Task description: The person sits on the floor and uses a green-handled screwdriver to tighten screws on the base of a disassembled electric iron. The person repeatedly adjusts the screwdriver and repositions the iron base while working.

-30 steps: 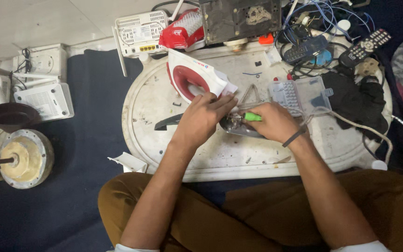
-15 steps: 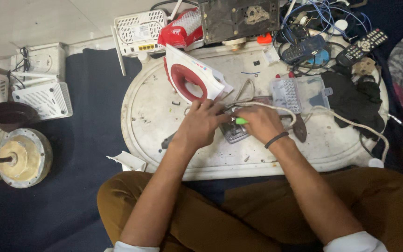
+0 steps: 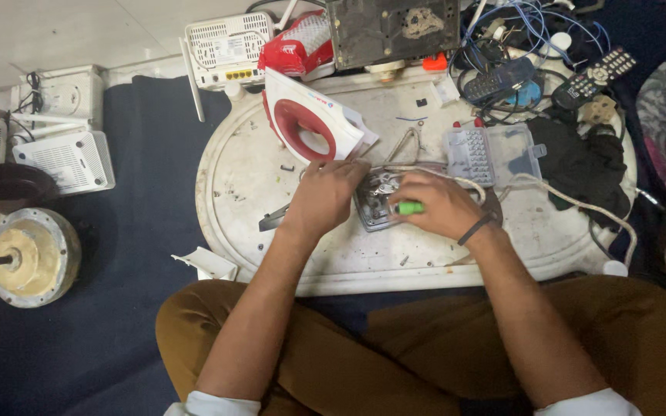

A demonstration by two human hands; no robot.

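- The white oval board (image 3: 271, 231) across my lap carries everything, and loose screws and scraps are scattered over it; a nudge of my knee could send them rolling off.
- The red and white iron shell (image 3: 310, 123) stands tilted just behind my hands, close enough that it could tip onto them.
- The metal soleplate (image 3: 375, 202) lies mid-board between my hands.
- My left hand (image 3: 325, 196) curls over the soleplate's left edge, pinning it; if that slackens, the plate may turn.
- My right hand (image 3: 441, 206) is closed around a green-handled screwdriver (image 3: 408, 207), whose tip is hidden; it might slip off its screw.
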